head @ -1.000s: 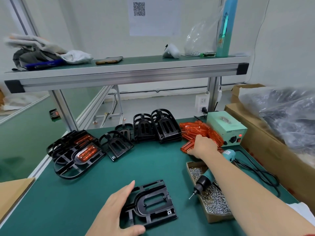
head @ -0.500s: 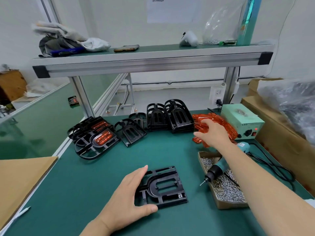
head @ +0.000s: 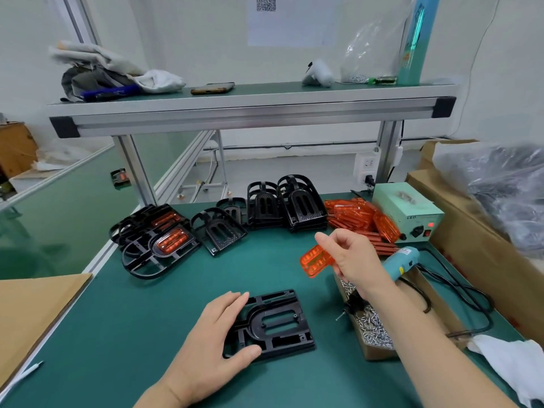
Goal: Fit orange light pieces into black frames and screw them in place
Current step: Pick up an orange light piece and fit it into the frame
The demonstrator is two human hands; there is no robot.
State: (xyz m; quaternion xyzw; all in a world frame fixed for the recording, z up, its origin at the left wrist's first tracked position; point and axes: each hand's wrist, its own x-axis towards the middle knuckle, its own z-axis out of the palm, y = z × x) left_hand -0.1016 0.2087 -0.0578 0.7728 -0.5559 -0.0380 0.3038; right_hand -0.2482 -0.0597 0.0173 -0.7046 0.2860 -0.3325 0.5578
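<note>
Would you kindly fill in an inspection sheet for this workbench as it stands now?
Surface: green mat, flat.
Job's things: black frame lies flat near front; orange light piece held above the mat; orange pile, empty frame stacks and finished frames at the back; electric screwdriver lies across the screw box.
Clutter: cardboard sheet, white cloth, pen.
Hands: left hand holds the black frame's left side; right hand pinches the orange light piece.
Cables: black cable loops on the mat at right.
Surroundings: shelf above with phone and clothes; power supply; cardboard box at right.
</note>
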